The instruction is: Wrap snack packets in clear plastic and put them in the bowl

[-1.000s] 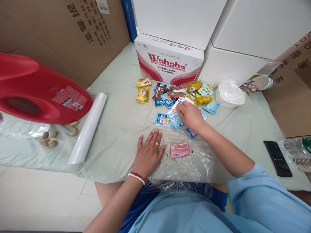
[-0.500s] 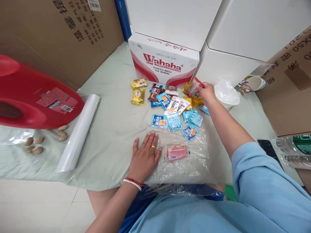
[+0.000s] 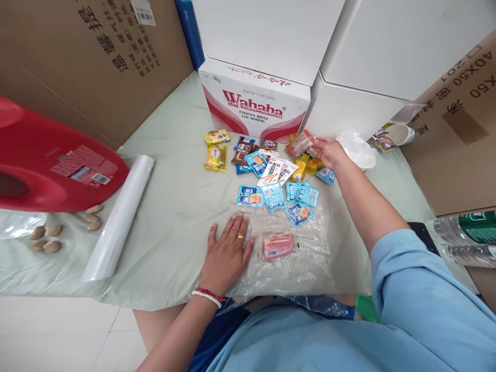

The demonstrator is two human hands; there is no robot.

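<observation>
My left hand [image 3: 228,248] lies flat with fingers spread, on the left edge of a clear plastic bag [image 3: 287,276] laid over the table. Right of it, on the bag, is a pink snack packet [image 3: 278,245]. At the back, my right hand [image 3: 328,152] pinches the right end of a clear snack packet with red ends [image 3: 300,144]. Below that hand are yellow packets [image 3: 298,170] and a blue packet [image 3: 326,176]. Toward the middle lie white snack packets [image 3: 270,171], blue fish-tofu packets [image 3: 250,196] and a brown cocoa packet [image 3: 244,153].
A Wahaha water carton [image 3: 256,106] stands behind the packets. To the left are yellow packets [image 3: 215,157], a white plastic roll [image 3: 120,217], a red jug [image 3: 58,155] and several brown nuts [image 3: 52,247]. On the right are a white bowl [image 3: 358,150], paper cup [image 3: 406,135] and plastic bottles [image 3: 445,231].
My right hand has shifted slightly left and down with the red-ended packet, which now lies more level. My left hand stays flat. The whole view has shifted a little.
</observation>
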